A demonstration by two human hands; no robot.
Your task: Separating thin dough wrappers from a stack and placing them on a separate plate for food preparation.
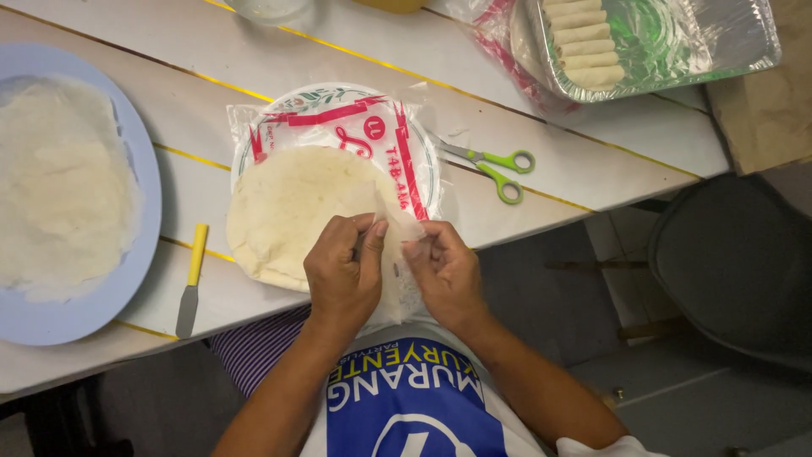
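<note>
Left hand [342, 271]: bent fingers, thumb and pointer finger pressed together on the edge of a thin, see-through wrapper sheet [397, 254]. Closed in a pinch, not a fist.

Right hand [444, 272]: same kind of pinch, fingertips tight on the other side of that thin sheet. Both hands very close, almost touching, just over the table [592, 161] edge. Sheet hanging down a little between them, soft and floppy.

Just beside the hands, touching them: a round stack of pale wrappers [292, 211], flat on the table, sticking out a bit past the near edge. Under its far side: a clear plastic bag [338, 123] with red and green print, round like the stack.

To the right of the bag: small scissors with green handles [499, 165], lying flat and shut.

To the left of the stack: a small knife with a yellow handle [192, 279], blade toward the near edge.

Far left: a big light blue plate [148, 211] with a wide, white, wet-looking wrapper [63, 182] spread flat on it.

Top right: a shiny foil tray [744, 42] under clear film, with a row of pale rolled-up rolls [584, 42] side by side inside.
</note>
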